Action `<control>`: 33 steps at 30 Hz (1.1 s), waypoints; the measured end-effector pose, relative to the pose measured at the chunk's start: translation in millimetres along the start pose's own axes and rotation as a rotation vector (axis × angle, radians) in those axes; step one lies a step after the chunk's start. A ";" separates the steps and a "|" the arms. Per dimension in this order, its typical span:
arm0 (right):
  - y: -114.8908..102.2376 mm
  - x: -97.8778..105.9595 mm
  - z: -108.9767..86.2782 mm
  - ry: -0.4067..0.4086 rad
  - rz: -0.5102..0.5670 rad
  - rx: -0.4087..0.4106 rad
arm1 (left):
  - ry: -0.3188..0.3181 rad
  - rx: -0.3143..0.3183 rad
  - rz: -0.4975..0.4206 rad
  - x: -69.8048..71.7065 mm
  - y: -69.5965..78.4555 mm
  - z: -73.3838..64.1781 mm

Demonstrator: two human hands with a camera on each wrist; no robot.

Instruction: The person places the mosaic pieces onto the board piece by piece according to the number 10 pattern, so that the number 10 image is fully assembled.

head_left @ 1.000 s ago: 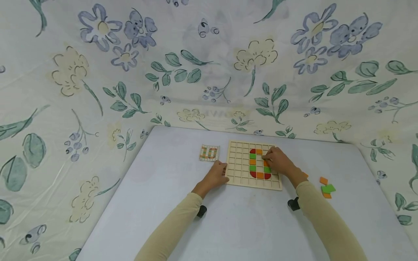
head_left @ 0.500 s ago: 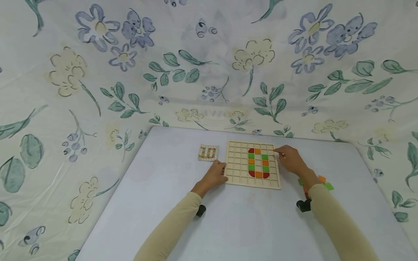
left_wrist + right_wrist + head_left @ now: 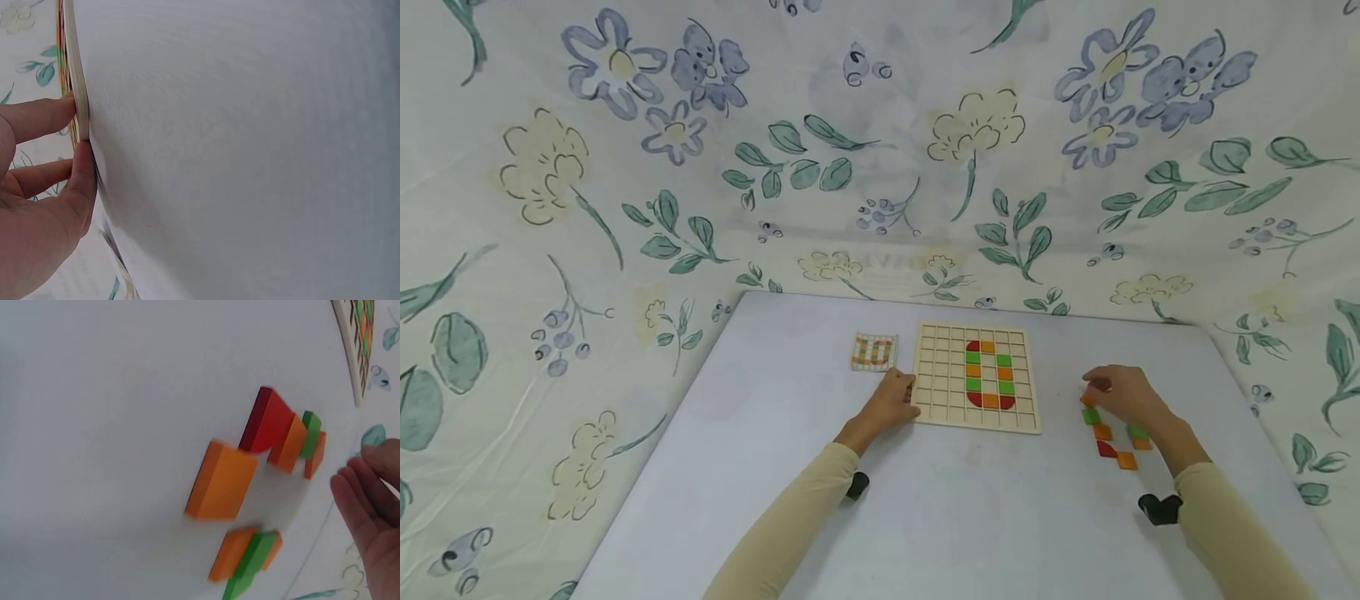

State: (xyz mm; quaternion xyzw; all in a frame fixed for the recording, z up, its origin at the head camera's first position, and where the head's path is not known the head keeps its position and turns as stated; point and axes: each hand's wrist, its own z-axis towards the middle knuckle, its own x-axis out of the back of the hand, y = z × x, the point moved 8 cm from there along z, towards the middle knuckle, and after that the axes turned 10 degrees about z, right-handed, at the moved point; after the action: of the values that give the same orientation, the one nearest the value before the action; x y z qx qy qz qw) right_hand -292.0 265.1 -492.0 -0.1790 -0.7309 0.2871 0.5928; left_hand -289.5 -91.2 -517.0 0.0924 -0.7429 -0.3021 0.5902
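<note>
My left hand [image 3: 891, 398] grips the left edge of a wooden grid board [image 3: 940, 367], its side also seen in the left wrist view [image 3: 76, 75]. Red, orange and green tiles make a ring in the board's squares; the ring's top right corner square is bare. To the right of the board, my right hand [image 3: 1123, 396] is over the far end of a row of loose tiles, fingers near a partly hidden red tile [image 3: 1097, 386]. In the right wrist view its fingers [image 3: 356, 500] look fairly straight, with no tile visible between them.
A small patterned card [image 3: 874, 352] lies left of the board. Loose tiles include a red one [image 3: 265, 422], an orange one [image 3: 222, 481] and a green one [image 3: 256, 553]. A flowered cloth [image 3: 880, 167] hangs behind the white table [image 3: 850, 550].
My right hand has moved from the board's ring rightward and nearer to the loose tiles, uncovering the ring's right side. My left hand stays at the board's edge.
</note>
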 end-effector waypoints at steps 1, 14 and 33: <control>0.6 -0.6 -5.7 -0.023 -0.006 -0.007 | -0.001 0.000 0.000 -0.2 0.3 -0.2; 4.1 -14.2 -59.6 -0.157 0.009 0.019 | 0.000 0.015 -0.030 1.6 -2.0 -0.1; 14.7 -20.1 -67.7 -0.122 -0.013 0.023 | 0.001 0.007 0.018 -3.9 -4.7 3.4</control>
State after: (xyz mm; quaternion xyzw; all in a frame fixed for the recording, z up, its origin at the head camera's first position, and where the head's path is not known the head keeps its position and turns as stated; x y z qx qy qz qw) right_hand -222.9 278.3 -507.6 -0.1498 -0.7634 0.3018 0.5511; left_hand -292.6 -91.9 -523.2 0.0880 -0.7445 -0.2939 0.5929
